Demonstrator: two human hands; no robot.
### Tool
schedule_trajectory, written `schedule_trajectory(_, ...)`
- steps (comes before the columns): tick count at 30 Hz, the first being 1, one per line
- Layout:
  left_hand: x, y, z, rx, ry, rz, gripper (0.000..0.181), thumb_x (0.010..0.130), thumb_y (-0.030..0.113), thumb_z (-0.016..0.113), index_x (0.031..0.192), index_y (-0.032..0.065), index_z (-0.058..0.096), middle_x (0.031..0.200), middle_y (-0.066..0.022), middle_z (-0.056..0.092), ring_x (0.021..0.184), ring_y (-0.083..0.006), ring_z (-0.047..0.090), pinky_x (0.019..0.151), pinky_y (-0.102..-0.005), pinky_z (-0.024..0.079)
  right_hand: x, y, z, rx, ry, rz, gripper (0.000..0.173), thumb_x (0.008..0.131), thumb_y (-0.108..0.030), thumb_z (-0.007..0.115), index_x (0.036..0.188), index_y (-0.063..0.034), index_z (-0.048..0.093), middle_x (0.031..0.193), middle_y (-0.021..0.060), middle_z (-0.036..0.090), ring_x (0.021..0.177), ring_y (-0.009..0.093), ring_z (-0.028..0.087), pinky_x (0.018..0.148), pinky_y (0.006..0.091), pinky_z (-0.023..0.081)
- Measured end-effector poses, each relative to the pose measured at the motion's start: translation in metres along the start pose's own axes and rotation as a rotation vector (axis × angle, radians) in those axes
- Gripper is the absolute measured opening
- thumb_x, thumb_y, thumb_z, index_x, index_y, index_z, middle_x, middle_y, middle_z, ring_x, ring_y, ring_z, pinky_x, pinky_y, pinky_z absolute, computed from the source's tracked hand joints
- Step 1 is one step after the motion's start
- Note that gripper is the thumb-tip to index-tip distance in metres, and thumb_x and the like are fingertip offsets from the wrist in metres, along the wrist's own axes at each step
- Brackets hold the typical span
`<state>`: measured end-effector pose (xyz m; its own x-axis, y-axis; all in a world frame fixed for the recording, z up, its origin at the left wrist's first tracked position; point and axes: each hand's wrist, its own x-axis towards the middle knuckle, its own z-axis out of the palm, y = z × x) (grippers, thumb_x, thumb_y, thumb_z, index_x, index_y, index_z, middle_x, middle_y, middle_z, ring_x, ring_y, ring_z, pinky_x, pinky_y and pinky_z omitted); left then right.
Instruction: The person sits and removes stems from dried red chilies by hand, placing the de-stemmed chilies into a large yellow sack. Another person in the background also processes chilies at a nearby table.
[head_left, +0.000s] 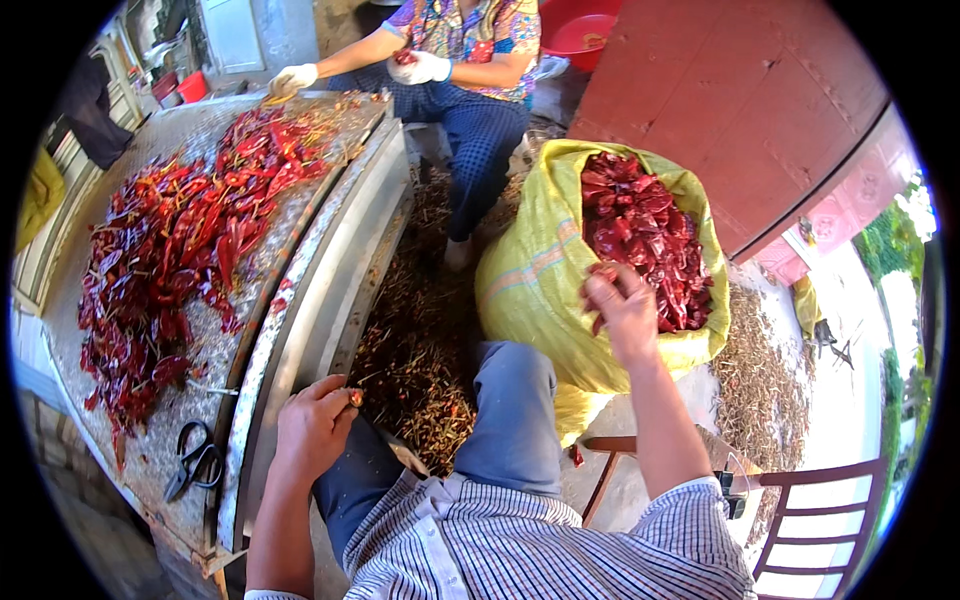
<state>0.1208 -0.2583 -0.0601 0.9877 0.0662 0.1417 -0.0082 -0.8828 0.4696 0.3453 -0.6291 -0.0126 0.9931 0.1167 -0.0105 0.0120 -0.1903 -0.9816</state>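
My right hand (627, 311) is at the near rim of a yellow woven sack (525, 277), gripping a dried red chili (602, 273). Glossy dark red chilies (637, 232) fill the sack's mouth. By the metal edge of the table, above my left thigh, my left hand (313, 420) pinches a small orange-red chili piece (355, 397), perhaps a stem end. A long heap of dried red chilies with stems (180, 255) lies on the worn tabletop (214, 382). Black-handled scissors (196, 461) rest at the table's near end.
Across from me sits a person (465, 75) in white gloves, one hand holding a chili. Chili stems (412, 367) litter the floor between us, with another spread (757, 375) right of the sack. A wooden chair (821, 472) stands at right; a red basin (577, 34) is behind.
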Motion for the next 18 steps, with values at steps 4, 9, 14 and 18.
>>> schedule_trajectory(4, 0.013, 0.005, 0.021, -0.060, 0.037, 0.057, 0.014, 0.085, 0.007, 0.070, 0.097, 0.0043, 0.075, 0.114, -0.0162, 0.073, 0.098, -0.0382, 0.071, 0.084, -0.0451, 0.057, 0.071, 0.009, -0.098, -0.589, 0.355, -0.238, 0.047, 0.090, -0.032, 0.076, 0.127, -0.0045, 0.067, 0.106, 0.0115, 0.072, 0.094, 0.021, 0.068, 0.083, 0.0354, 0.055)
schedule_trajectory(9, 0.002, -0.008, 0.024, 0.071, -0.069, -0.032, 0.021, 0.086, 0.013, 0.071, 0.107, 0.0101, 0.074, 0.099, -0.0130, 0.074, 0.089, -0.0359, 0.071, 0.078, -0.0462, 0.056, 0.156, 0.001, -0.153, -0.737, 0.413, -0.327, 0.069, 0.089, -0.046, 0.072, 0.140, -0.0020, 0.059, 0.136, 0.0198, 0.066, 0.127, 0.031, 0.062, 0.106, 0.0424, 0.048)
schedule_trajectory(14, -0.013, -0.008, 0.027, 0.184, -0.215, -0.159, 0.023, 0.090, 0.026, 0.071, 0.108, 0.0135, 0.064, 0.094, -0.0080, 0.072, 0.087, -0.0318, 0.073, 0.069, -0.0455, 0.057, 0.142, 0.004, -0.122, -0.807, 0.491, -0.430, 0.051, 0.096, -0.034, 0.069, 0.134, -0.0007, 0.063, 0.132, 0.0175, 0.066, 0.124, 0.028, 0.063, 0.106, 0.0400, 0.048)
schedule_trajectory(18, -0.014, 0.002, 0.018, 0.267, -0.233, -0.122, 0.036, 0.092, 0.026, 0.070, 0.128, 0.0187, 0.069, 0.139, -0.0087, 0.057, 0.108, -0.0287, 0.068, 0.086, -0.0423, 0.055, 0.107, 0.033, -0.058, -0.345, 0.282, -0.512, 0.036, 0.102, -0.017, 0.063, 0.133, 0.0013, 0.063, 0.129, 0.0136, 0.067, 0.122, 0.023, 0.062, 0.105, 0.0365, 0.048)
